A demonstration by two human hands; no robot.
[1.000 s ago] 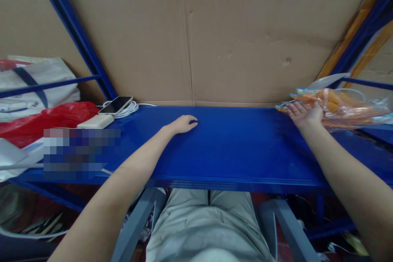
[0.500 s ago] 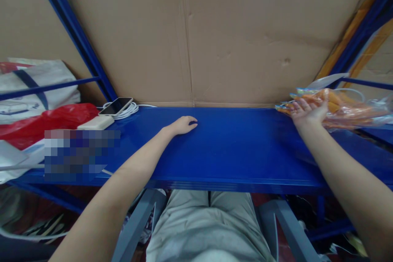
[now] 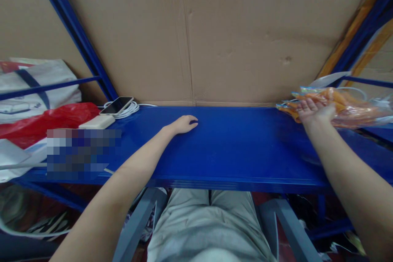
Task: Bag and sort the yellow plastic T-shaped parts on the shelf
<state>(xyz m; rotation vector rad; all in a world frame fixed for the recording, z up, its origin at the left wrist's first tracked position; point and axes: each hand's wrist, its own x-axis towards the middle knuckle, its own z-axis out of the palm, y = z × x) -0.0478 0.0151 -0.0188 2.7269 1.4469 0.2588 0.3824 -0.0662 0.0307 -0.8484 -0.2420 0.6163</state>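
Nearest are the light trousers (image 3: 208, 217) on the person's lap, below the front edge of the blue tabletop (image 3: 233, 151). The left hand (image 3: 184, 124) rests near the middle of the tabletop, holding nothing visible, fingers loosely curved and thumb a little apart. Toward the right end, the right hand (image 3: 316, 115) is spread wide, palm turned up, its fingers against or just in front of the clear plastic packets of orange contents (image 3: 353, 108); whether they press on the film cannot be told.

The packets lie in a loose, overlapping pile at the tabletop's far right. Their long axis runs roughly sideways: blue-marked ends point left, toward the middle, and slack clear film trails right. They look light, soft and floppy, with slick film likely to slide; a grip around the fuller orange part should be surer than one on the loose ends.

At the far left, a phone (image 3: 116, 105) sits on a coiled white cable (image 3: 130, 110). Behind everything stands the cardboard panel (image 3: 190, 41).
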